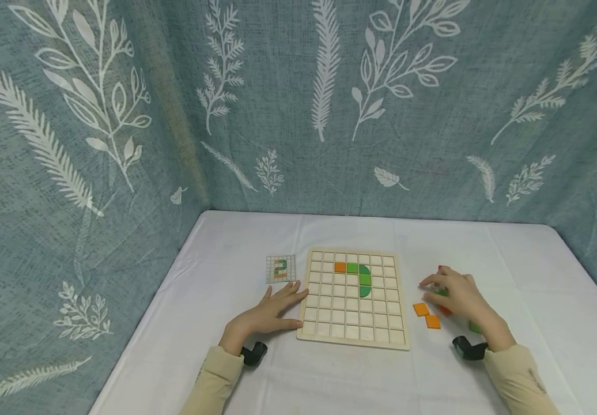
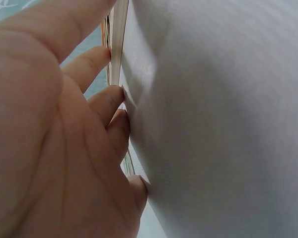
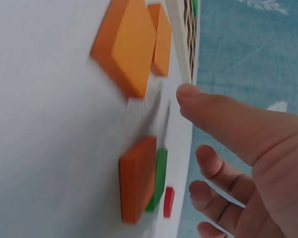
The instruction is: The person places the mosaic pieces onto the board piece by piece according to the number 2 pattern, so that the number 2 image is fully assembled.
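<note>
A wooden grid board (image 1: 352, 344) lies flat on the table. An orange square tile (image 1: 340, 267), green squares and rounded dark-green pieces (image 1: 365, 291) form a hooked shape in its upper cells. My left hand (image 1: 272, 310) rests with spread fingers at the board's left edge; the left wrist view shows fingertips touching the frame (image 2: 117, 44). Right of the board, my right hand (image 1: 456, 294) hovers over loose tiles, fingers slightly bent and apart, nothing between them. Below its thumb in the right wrist view are an orange-red tile (image 3: 138, 181), a green tile (image 3: 160, 181) and a red piece (image 3: 169, 202).
A small pattern card (image 1: 280, 269) with a coloured figure like a 2 lies left of the board. Two orange squares (image 1: 433, 321) lie between board and right hand. Another green piece (image 1: 475, 327) is partly under the right wrist. A patterned curtain (image 1: 288, 115) hangs behind the white table (image 1: 350, 380).
</note>
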`<action>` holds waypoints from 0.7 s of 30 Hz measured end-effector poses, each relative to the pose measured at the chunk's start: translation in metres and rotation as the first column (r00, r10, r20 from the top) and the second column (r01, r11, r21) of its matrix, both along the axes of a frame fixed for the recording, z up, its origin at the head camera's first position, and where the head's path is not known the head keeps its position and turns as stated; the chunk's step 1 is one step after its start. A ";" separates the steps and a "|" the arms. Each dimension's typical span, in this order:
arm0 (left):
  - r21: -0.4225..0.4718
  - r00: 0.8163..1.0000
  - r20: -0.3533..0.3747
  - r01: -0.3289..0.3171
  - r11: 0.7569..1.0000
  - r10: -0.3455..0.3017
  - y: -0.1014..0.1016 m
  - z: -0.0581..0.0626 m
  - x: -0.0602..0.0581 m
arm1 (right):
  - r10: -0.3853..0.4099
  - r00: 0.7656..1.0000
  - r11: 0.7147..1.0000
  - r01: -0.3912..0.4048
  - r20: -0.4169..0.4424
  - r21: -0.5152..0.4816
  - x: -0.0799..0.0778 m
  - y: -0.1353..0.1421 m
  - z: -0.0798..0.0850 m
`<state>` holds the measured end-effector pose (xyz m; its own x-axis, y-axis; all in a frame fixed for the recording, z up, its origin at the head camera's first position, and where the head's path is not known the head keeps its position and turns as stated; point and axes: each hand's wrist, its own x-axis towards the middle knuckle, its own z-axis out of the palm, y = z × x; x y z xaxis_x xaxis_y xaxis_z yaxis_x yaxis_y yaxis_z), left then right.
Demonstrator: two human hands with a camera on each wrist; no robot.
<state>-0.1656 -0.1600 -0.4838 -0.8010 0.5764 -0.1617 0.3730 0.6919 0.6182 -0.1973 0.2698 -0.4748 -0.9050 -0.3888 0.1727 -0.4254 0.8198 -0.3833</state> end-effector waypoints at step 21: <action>-0.001 1.000 0.006 -0.001 1.000 0.001 0.001 0.000 0.000 | -0.081 0.989 0.997 0.078 0.122 0.029 0.003 0.037 -0.002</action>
